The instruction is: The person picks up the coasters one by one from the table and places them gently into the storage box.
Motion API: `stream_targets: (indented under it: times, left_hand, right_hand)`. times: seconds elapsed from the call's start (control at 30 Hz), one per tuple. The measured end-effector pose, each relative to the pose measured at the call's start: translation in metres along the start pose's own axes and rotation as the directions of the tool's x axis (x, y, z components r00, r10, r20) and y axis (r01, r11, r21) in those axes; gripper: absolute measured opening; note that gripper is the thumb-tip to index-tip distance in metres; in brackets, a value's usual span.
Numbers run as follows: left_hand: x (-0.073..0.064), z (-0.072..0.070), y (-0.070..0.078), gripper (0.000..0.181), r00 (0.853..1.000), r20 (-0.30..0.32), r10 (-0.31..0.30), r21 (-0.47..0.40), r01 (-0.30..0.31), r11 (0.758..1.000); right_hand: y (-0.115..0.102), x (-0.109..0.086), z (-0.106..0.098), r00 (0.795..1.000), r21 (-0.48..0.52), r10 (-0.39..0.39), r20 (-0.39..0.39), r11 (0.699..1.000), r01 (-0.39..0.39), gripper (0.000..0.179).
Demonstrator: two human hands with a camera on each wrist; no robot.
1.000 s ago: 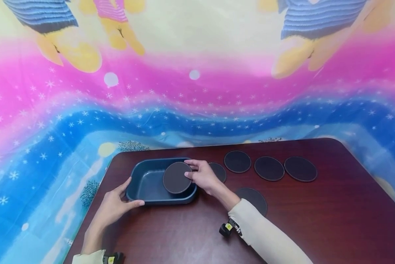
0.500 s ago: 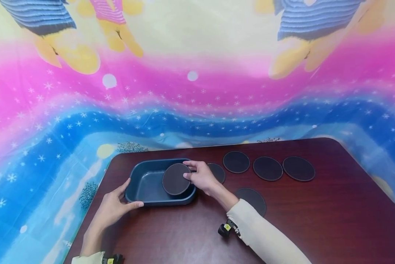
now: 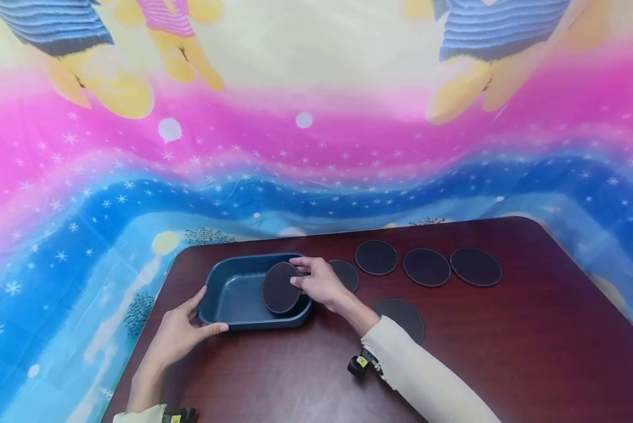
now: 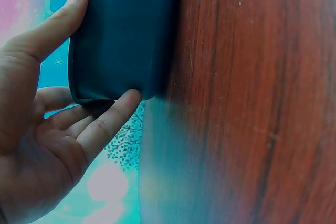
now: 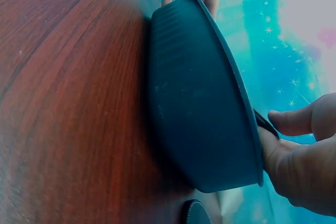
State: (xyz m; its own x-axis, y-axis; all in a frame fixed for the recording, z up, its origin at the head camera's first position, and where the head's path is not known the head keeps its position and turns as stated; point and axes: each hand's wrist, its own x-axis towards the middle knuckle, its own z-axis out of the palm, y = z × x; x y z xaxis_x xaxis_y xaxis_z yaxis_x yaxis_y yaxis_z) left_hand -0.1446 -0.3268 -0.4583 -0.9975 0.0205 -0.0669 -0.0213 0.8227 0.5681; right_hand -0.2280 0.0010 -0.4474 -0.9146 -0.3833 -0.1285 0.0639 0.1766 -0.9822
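Observation:
My right hand (image 3: 321,285) pinches a round dark coaster (image 3: 280,288) with a stitched-looking edge between thumb and fingers. The coaster is tilted over the right part of a dark blue-green plastic basin (image 3: 253,324); whether its lower edge touches the basin floor cannot be told. In the right wrist view, the basin wall (image 5: 199,93) hides most of the coaster, leaving a thin dark edge by the thumb. My left hand (image 3: 178,335) holds the basin's left end, thumb at the near rim and fingers along the left side. In the left wrist view its fingertips touch the basin wall (image 4: 121,35).
More dark coasters lie flat on the brown wooden table (image 3: 506,352): one partly behind my right hand (image 3: 346,275), one at the back (image 3: 376,257), two farther right (image 3: 426,267), and one partly under the right forearm (image 3: 403,317). A patterned cloth (image 3: 316,147) hangs behind.
The coaster in my right hand has turned a little and looks narrower. Both hands keep their hold, and the view has shifted slightly.

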Motion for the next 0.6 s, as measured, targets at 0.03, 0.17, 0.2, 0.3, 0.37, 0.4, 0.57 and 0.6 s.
stream_targets:
  times: [0.03, 0.17, 0.2, 0.3, 0.37, 0.4, 0.57, 0.6]
  left_hand:
    - [0.0, 0.0, 0.0, 0.116, 1.0, -0.001, 0.001, 0.003, -0.001, 1.0]
    - [0.0, 0.0, -0.001, 0.114, 1.0, 0.0, 0.005, 0.0, -0.005, 1.0]
    - [0.0, 0.0, -0.001, 0.114, 1.0, 0.0, 0.006, -0.002, -0.006, 1.0]
    - [0.0, 0.0, -0.001, 0.115, 1.0, -0.002, 0.006, -0.005, -0.006, 1.0]
    - [0.0, 0.0, -0.001, 0.115, 1.0, 0.0, 0.004, -0.013, -0.004, 1.0]
    - [-0.001, 0.0, -0.001, 0.115, 1.0, -0.001, 0.003, -0.016, -0.003, 1.0]
    - [0.0, 0.001, -0.002, 0.116, 1.0, -0.004, 0.009, -0.016, -0.009, 1.0]
    - [0.0, 0.001, -0.002, 0.116, 1.0, -0.005, 0.01, -0.013, -0.011, 1.0]
  right_hand:
    - [-0.001, -0.001, 0.0, 1.0, -0.027, -0.007, 0.005, 1.0, 0.007, 0.05]
    - [-0.011, -0.007, -0.002, 0.998, -0.185, -0.06, 0.005, 0.981, 0.06, 0.05]
    - [-0.014, -0.009, -0.003, 0.997, -0.216, -0.076, 0.0, 0.974, 0.074, 0.05]
    - [-0.019, -0.016, -0.009, 0.994, -0.246, -0.109, -0.012, 0.964, 0.103, 0.049]
    - [-0.02, -0.019, -0.014, 0.993, -0.223, -0.119, -0.013, 0.968, 0.113, 0.05]
    - [-0.019, -0.021, -0.017, 0.992, -0.209, -0.125, -0.012, 0.971, 0.12, 0.05]
    - [-0.012, -0.033, -0.036, 0.988, -0.145, -0.156, 0.008, 0.977, 0.156, 0.054]
    - [-0.011, -0.036, -0.04, 0.987, -0.139, -0.162, 0.009, 0.977, 0.162, 0.054]
